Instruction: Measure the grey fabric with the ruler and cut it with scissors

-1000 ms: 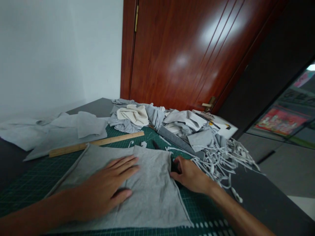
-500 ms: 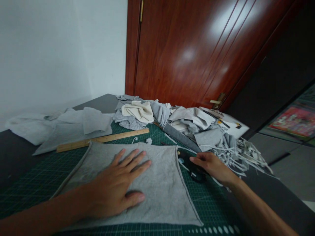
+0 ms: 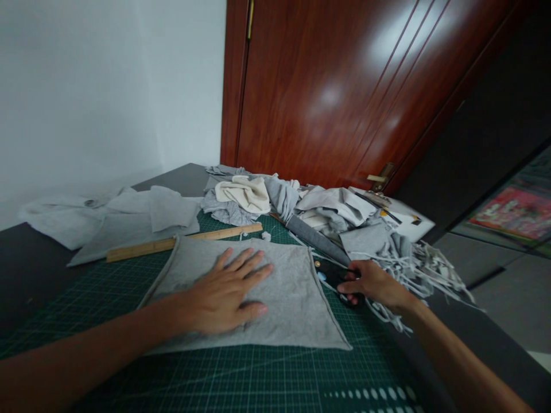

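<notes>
My left hand (image 3: 232,295) lies flat with fingers spread on a light grey piece of fabric (image 3: 288,312). The fabric is roughly rectangular, with edges that curl slightly, and it rests on a green gridded cutting mat (image 3: 241,378). To the right of the fabric, my right hand (image 3: 365,284) has its fingers closed around the black handles of a pair of scissors (image 3: 329,274). Their front part lies low over the mat beside the fabric's right edge. Thin pale fabric strips (image 3: 390,316) lie under and near my right hand.
A wooden ruler (image 3: 142,248) lies behind the fabric, its middle partly covered. White and grey cloth pieces (image 3: 172,209) lie at the left. Heaped fabric (image 3: 245,195) lines the back, with tangled strips (image 3: 443,275) and a white board (image 3: 417,221) at the right. A door (image 3: 310,86) stands behind.
The grey fabric has slid away from me across the mat under my left hand, now covering part of the ruler. My right hand has closed round the scissors' handles.
</notes>
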The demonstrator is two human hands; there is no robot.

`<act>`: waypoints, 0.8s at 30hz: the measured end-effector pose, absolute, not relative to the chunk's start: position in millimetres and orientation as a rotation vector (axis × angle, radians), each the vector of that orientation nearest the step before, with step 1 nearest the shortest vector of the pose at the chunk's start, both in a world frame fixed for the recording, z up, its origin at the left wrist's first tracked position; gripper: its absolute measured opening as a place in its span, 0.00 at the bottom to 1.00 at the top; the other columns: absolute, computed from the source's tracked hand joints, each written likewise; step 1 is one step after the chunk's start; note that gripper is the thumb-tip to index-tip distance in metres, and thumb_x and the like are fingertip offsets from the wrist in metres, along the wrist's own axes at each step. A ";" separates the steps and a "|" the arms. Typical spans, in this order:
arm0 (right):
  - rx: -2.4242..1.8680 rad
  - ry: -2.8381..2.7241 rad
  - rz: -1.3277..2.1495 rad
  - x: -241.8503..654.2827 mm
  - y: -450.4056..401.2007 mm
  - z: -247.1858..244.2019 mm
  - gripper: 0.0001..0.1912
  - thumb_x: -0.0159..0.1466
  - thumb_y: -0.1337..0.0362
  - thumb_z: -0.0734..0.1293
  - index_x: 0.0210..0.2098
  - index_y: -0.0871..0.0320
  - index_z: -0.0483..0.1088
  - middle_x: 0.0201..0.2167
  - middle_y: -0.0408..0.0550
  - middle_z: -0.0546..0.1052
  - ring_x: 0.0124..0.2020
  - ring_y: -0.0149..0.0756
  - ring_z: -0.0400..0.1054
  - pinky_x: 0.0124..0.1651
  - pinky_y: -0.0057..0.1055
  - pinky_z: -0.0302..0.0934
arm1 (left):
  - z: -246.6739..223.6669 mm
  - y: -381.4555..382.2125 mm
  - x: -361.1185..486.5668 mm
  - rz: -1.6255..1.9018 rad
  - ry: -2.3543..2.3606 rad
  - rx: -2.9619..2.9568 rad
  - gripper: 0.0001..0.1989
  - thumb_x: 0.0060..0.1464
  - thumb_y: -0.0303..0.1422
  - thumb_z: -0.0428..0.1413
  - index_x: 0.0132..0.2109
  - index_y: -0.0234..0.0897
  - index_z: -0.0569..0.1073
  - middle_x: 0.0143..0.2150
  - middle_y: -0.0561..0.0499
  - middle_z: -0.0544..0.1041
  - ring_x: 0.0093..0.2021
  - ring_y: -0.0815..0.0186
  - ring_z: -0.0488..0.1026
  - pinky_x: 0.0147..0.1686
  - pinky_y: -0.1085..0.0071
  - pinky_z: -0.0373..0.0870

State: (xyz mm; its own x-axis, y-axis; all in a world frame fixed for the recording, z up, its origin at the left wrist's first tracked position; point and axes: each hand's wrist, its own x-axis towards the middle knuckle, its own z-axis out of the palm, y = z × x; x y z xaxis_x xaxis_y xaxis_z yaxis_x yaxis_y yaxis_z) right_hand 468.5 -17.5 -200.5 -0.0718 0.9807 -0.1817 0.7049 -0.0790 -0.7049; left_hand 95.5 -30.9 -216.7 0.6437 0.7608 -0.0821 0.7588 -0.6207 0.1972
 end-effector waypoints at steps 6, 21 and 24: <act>-1.855 -1.875 0.659 474.8 -11.2 -207.4 0.19 0.52 0.56 0.79 0.38 0.56 0.74 0.29 0.44 0.80 0.34 0.45 0.77 0.36 0.35 0.65 | -211.4 -55.3 94.8 0.412 1.126 2.729 0.30 0.65 0.34 0.58 0.73 0.42 0.68 0.80 0.39 0.61 0.80 0.43 0.56 0.77 0.38 0.48; -0.950 -2.464 0.226 369.4 -27.0 -201.2 0.10 0.75 0.70 0.63 0.49 0.58 0.77 0.47 0.57 0.82 0.51 0.48 0.77 0.56 0.45 0.73 | -227.7 -82.1 99.6 0.311 0.965 2.865 0.19 0.59 0.17 0.52 0.51 0.39 0.78 0.51 0.46 0.82 0.54 0.54 0.79 0.61 0.60 0.72; -0.758 -2.529 0.268 331.7 -7.3 -220.2 0.12 0.75 0.70 0.64 0.55 0.59 0.75 0.52 0.59 0.81 0.56 0.50 0.75 0.62 0.48 0.72 | -227.9 -81.9 106.5 0.264 0.978 2.906 0.25 0.55 0.17 0.52 0.57 0.38 0.77 0.58 0.41 0.81 0.60 0.51 0.77 0.64 0.58 0.72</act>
